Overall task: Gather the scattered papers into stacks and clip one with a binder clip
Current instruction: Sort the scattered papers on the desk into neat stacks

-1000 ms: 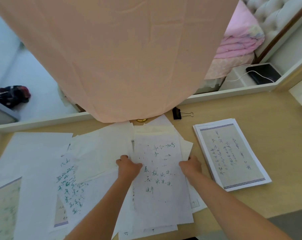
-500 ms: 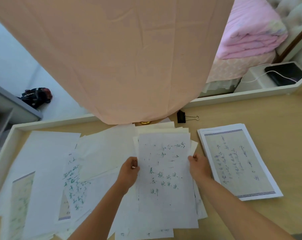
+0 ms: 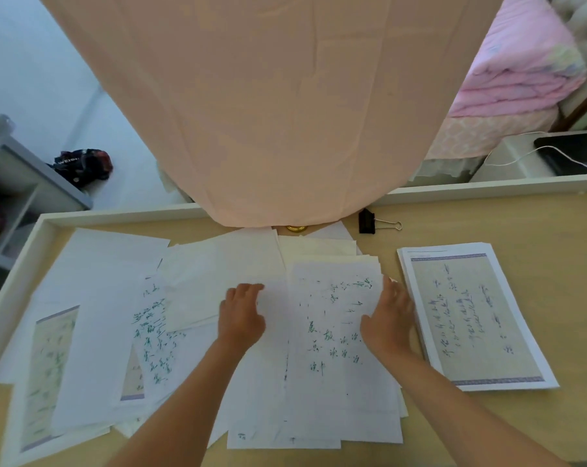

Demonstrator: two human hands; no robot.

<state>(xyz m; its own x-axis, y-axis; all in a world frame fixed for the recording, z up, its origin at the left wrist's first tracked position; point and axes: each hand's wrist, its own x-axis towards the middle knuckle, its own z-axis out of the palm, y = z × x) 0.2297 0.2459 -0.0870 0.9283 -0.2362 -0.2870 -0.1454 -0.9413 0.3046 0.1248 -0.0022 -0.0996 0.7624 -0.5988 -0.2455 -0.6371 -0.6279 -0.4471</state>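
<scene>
Both hands were on the middle pile (image 3: pixel 332 348) of papers. The left hand (image 3: pixel 243 315) lay on top with bent fingers, and I could not tell if it pinched a sheet. The right hand (image 3: pixel 388 318) pushed flat fingers against the pile's right edge. A big pink cloth (image 3: pixel 268 96) hung over the far side and hid part of the worktop (image 3: pixel 507 220). A small gold thing (image 3: pixel 295 228) peeked out under it, too small to make out. The binder clip (image 3: pixel 366 222) lay beyond the pile, apart from it. A neat stack (image 3: pixel 474 315) sat on the right and loose papers (image 3: pixel 110 298) on the left. A bed (image 3: pixel 521 72) and a dark bag (image 3: pixel 83 163) on the floor (image 3: pixel 32 62) were behind.
</scene>
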